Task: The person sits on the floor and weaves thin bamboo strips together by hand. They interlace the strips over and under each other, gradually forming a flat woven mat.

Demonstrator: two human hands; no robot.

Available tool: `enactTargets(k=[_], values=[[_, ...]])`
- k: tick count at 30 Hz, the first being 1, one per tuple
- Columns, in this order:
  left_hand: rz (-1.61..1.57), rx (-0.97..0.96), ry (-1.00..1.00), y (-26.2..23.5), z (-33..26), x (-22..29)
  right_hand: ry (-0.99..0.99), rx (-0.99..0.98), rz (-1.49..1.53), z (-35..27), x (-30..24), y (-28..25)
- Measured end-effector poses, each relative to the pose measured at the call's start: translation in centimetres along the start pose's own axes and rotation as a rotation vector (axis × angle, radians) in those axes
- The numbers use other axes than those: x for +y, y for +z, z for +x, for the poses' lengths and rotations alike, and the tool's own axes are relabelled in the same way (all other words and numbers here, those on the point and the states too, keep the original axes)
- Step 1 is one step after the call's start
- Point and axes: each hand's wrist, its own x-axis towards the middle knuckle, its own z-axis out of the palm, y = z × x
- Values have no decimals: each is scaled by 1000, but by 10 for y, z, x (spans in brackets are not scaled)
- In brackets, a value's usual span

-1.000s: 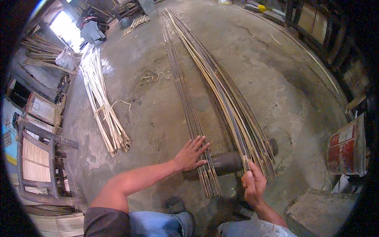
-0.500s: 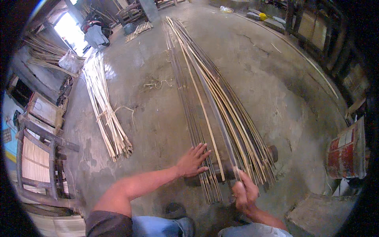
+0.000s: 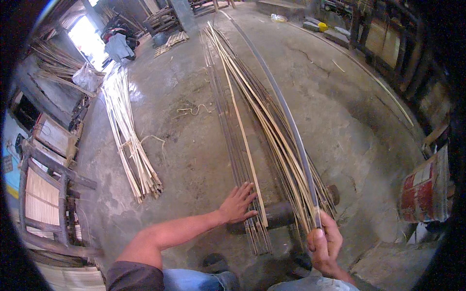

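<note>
My right hand [image 3: 326, 242] is closed, thumb on top, around the near end of a long dark grey bamboo strip [image 3: 286, 109]. The strip bows away from the hand toward the far end of the room, over the right side of a fanned bundle of pale and dark bamboo strips [image 3: 272, 119]. With fingers spread, my left hand [image 3: 238, 203] lies on a narrow group of dark strips [image 3: 225, 131]. One pale strip [image 3: 245, 145] runs just right of that hand. Beneath the near ends of the strips lies a dark round log [image 3: 279, 216] on the floor.
To the left, a tied bundle of pale strips [image 3: 128, 140] lies on the concrete floor [image 3: 184, 155]. A wooden frame chair [image 3: 60, 184] stands at far left. At right are a red and white bucket [image 3: 424, 189] and a low concrete block [image 3: 393, 264].
My right hand has moved right with the grey strip, which has swung from among the fanned strips to their right side. My left hand stays nearly in place, slightly lower.
</note>
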Motion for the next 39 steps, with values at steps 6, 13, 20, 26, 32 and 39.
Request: enactTargets(k=[6,13,20,26,32,39], values=[[76,-62,-7,-15,0,7,-58,-199,65,17,-34,41],[304,-45,93,-16,1,6,-300,-310,2,12,-95,50],[220,-24,286,-27,24,32,-101,-259,54,14,-39,37],[-4,-19,255,-22,34,21,256,-102,31,7,130,71],[-1480,297,-436,-19,-4,-25,-22,-185,-106,-19,147,102],[-1274,418,-841,-11,-30,-56,504,-450,113,-35,139,119]])
